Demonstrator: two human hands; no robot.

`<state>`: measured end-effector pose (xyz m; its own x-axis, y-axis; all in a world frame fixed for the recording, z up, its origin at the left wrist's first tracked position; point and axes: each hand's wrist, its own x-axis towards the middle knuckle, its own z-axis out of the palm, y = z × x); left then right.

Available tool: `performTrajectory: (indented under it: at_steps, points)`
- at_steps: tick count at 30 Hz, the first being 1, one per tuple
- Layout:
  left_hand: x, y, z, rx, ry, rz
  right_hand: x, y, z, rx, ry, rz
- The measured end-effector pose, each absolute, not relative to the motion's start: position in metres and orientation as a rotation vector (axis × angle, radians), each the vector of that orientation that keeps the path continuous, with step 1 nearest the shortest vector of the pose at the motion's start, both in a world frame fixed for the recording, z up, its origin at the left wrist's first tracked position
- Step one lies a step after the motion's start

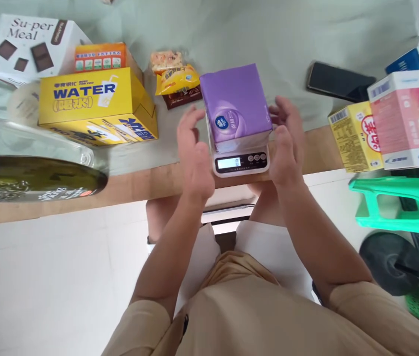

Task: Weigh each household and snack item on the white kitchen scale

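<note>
A purple tissue pack [236,104] rests on a small white digital scale [241,163] at the table's front edge. My left hand [194,153] hovers just left of the pack, fingers apart, not clearly touching it. On the pack's right side is my right hand [286,143], also with spread fingers, its fingertips at or very near the pack's edge. Neither hand grips anything. The scale's lit display faces me below the pack.
A yellow "WATER" box [96,105], an orange box [100,55] and a white "Su-per Meal" box [27,44] stand at left. Snack packets [175,79] lie behind the scale. A black phone [337,81] and several boxes [402,118] sit right. A green stool [398,205] is beside the table.
</note>
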<state>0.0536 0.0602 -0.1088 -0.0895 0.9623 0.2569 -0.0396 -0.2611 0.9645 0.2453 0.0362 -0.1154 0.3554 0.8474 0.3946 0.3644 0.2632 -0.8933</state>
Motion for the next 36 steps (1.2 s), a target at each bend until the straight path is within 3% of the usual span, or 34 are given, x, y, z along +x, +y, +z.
performTrajectory:
  at_steps: [6,16,36]
  points:
    - [0.015,0.061,-0.127,1.198,1.138,1.657,0.266,0.01,-0.143,-1.323,-0.935,0.364]
    - [0.016,0.058,-0.137,1.105,1.147,1.516,0.269,0.016,-0.147,-1.31,-0.738,0.433]
    - [0.018,0.061,-0.131,1.073,1.207,1.437,0.275,0.015,-0.145,-1.384,-0.833,0.538]
